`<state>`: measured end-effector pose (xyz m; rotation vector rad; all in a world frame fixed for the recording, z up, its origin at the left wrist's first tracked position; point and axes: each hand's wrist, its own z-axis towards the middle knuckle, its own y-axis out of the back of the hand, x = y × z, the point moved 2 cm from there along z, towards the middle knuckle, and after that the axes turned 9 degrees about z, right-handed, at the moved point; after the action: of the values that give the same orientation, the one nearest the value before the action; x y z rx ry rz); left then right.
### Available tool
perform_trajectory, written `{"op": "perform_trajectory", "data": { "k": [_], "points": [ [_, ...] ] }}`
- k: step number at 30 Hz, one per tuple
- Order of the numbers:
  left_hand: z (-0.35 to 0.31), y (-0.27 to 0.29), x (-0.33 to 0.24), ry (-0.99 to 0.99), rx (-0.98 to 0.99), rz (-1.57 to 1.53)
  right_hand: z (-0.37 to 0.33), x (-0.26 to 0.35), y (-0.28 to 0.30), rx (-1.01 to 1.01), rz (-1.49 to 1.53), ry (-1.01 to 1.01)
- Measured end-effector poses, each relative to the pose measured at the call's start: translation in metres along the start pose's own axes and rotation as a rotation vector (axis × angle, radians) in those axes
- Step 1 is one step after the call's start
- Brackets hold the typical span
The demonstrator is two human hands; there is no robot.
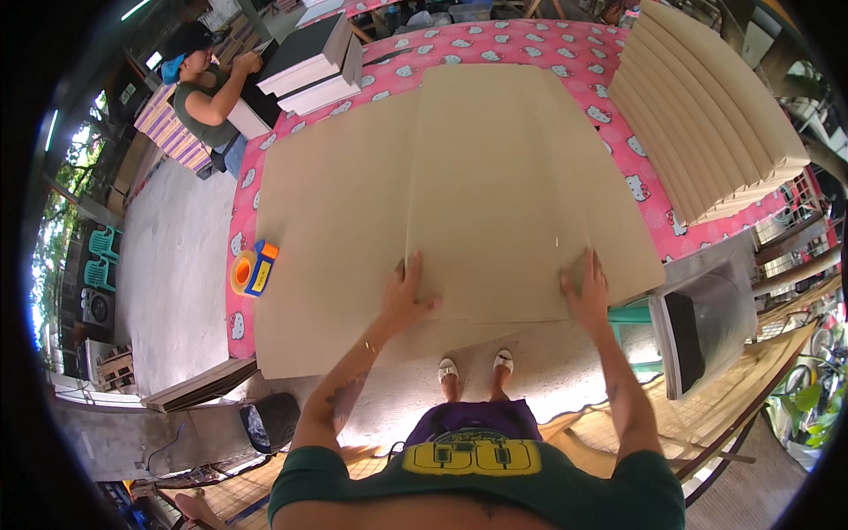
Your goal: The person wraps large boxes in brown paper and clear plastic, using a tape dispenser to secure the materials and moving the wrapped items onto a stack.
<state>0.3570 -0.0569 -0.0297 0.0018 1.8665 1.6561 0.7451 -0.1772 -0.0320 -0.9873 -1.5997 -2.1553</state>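
Observation:
A large brown cardboard sheet [336,194] covers most of the table in front of me, its near edge reaching past the table edge. Over its middle and right lies a brown panel [495,177] with long lengthwise lines; whether it is a separate sheet or a folded part I cannot tell. My left hand [408,299] rests on the panel's near left line, fingers spread. On the near right line lies my right hand [586,290], thumb apart from the fingers. Neither hand holds anything. An orange and blue tape dispenser [256,268] sits at the cardboard's left side.
A pink patterned cloth [495,40] covers the table. Folded brown cardboard is stacked [707,115] at the far right. Black and white boxes [314,66] stand far left, beside another person [208,102] handling a dark piece. A clear plastic-wrapped bundle [707,327] is near right.

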Motion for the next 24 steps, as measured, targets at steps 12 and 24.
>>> {"op": "perform_trajectory", "data": {
  "k": [12,24],
  "points": [
    [-0.094,0.017,-0.055,-0.520,-0.305,-0.058,-0.122,0.112,-0.106,-0.058,-0.240,-0.056],
    [-0.085,-0.041,-0.048,-0.529,-0.023,0.293,-0.109,0.100,-0.106,-0.382,-0.310,-0.229]
  ]
}}
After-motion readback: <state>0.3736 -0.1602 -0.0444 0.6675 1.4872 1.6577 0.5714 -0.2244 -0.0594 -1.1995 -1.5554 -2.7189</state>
